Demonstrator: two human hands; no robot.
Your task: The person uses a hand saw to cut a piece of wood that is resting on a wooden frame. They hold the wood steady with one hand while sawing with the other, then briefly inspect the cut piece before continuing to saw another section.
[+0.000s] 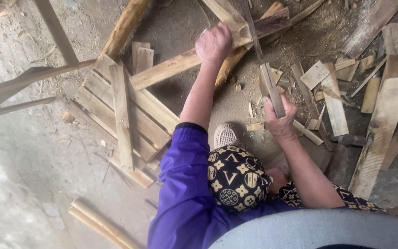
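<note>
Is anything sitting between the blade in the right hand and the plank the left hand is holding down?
Nothing visible does. The right hand grips the blade, which runs straight up to the plank beside the left hand.

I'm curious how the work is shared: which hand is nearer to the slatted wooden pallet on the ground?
Left. The left hand grips a plank lying just above the pallet; the right hand holds a blade's handle farther away.

The long blade (254, 37) ran past the top edge above the plank (208, 53), its tip unseen. The left hand (213, 44) covered part of that plank. The right hand (279, 121) hid the handle's lower end.
</note>
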